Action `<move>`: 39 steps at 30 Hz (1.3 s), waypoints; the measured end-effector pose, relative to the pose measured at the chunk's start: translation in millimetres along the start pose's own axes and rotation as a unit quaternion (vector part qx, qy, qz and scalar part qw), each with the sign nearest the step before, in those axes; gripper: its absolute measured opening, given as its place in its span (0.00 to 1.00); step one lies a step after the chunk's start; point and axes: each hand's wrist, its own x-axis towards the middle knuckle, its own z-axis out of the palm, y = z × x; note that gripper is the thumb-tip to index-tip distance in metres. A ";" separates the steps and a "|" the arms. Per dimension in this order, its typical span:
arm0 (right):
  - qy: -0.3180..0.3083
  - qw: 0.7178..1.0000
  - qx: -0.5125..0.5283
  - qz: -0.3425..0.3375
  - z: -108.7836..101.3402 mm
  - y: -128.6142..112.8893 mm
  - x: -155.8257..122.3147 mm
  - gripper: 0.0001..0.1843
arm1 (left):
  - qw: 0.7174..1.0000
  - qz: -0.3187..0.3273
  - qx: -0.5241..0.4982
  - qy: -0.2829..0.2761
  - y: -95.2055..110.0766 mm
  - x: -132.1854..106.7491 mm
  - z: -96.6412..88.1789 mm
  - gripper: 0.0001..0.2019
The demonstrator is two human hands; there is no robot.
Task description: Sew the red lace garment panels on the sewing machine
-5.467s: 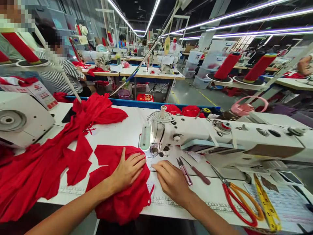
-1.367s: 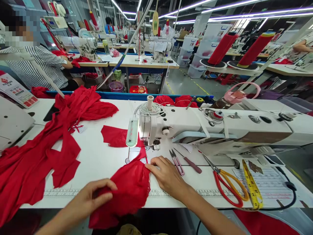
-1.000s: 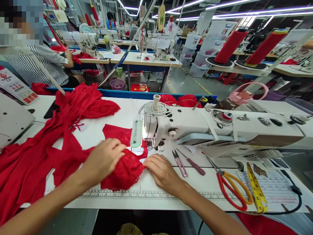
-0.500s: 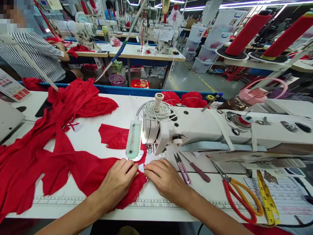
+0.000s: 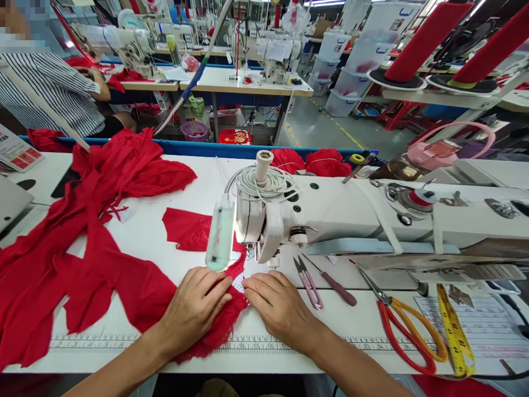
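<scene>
Both the left hand [image 5: 198,306] and the right hand [image 5: 281,309] are down on the table in front of the needle, a narrow gap between them. The left has swung in close, and the red lace-edged piece [image 5: 225,322], hanging off the front edge moments ago, is now up on the tabletop; less drag on the work, I'd judge. Left fingers bent and held close together over the cloth. Right fingers bunched too, tips at the piece's right edge. Is either pinching? I can't tell.

Look at the piece: bright red, thin, softly rumpled, its wavy edge near the printed ruler [image 5: 256,344], one narrow strip running up to the presser foot [image 5: 250,251]. Leftward it spreads until it meets a big red heap [image 5: 119,176], the boundary unclear. Right of the hands, snips [image 5: 308,281], a purple-handled tool [image 5: 336,286] and scissors [image 5: 413,331] lie untouched. Beyond, the sewing machine [image 5: 339,204] stretches right, and a flat red patch [image 5: 188,227] lies left of the pale green lamp [image 5: 220,237]. Farther back, a striped sleeve [image 5: 58,91] at another bench; clear bins [image 5: 367,55] stacked across the aisle.
</scene>
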 end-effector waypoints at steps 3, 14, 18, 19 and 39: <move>-0.001 1.000 0.001 0.005 0.2 0.8 0.2 0.15 | 1.000 0.007 0.005 0.000 -0.8 1.0 -0.2 0.10; 0.013 1.000 0.002 -0.005 -1.6 3.3 1.9 0.16 | 0.998 0.023 0.018 -0.047 -5.5 7.0 -4.1 0.14; 0.007 1.000 0.016 -0.009 -3.7 4.9 2.9 0.14 | 0.997 0.027 0.027 -0.063 -7.3 6.1 -4.8 0.14; 0.007 1.000 0.019 -0.008 -4.2 5.3 3.3 0.13 | 0.997 0.026 0.026 -0.068 -8.0 5.7 -4.9 0.15; -0.050 0.995 0.000 0.081 -2.7 11.8 5.1 0.33 | 0.988 0.058 0.119 -0.076 -4.0 10.9 -7.4 0.13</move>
